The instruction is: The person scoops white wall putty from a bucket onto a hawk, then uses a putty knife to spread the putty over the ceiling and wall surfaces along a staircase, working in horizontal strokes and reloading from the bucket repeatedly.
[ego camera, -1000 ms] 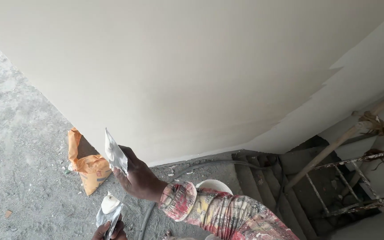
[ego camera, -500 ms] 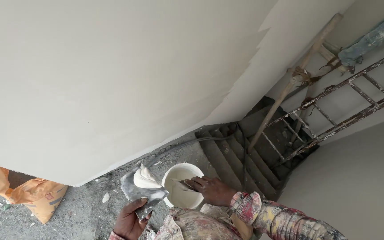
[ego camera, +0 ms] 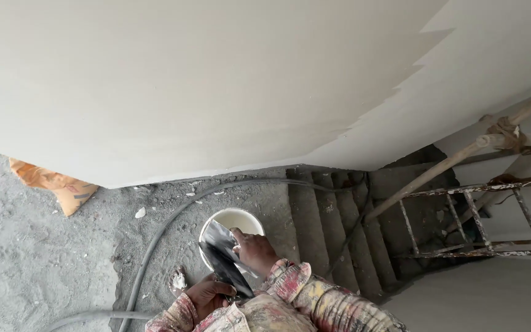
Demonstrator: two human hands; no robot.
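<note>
The view has swung down from the freshly skimmed wall [ego camera: 216,92] to the floor, and both hands have come together over the white bucket [ego camera: 235,222]. A second ago the right hand held a broad trowel up near the wall; half a second ago it dipped toward the bucket while the left hand kept a smaller loaded blade beside it. Now the two blades meet edge to face, so it looks as if plaster is being scraped from one to the other rather than spread.

The right hand [ego camera: 254,251] is closed over the top edge of the wide steel trowel [ego camera: 224,241], fingers curled round it, the blade tilted over the bucket's near rim. The left hand [ego camera: 211,295] is wrapped tight round the handle of the dark putty knife [ego camera: 228,275], whose blade runs up under the trowel and touches it.

The bucket stands on the gritty concrete landing [ego camera: 44,258], just beyond the hands, beside the top of the stairs [ego camera: 327,215]. A grey hose [ego camera: 155,246] curves past its left side, and an orange bag [ego camera: 56,184] lies well apart at the wall's foot
</note>
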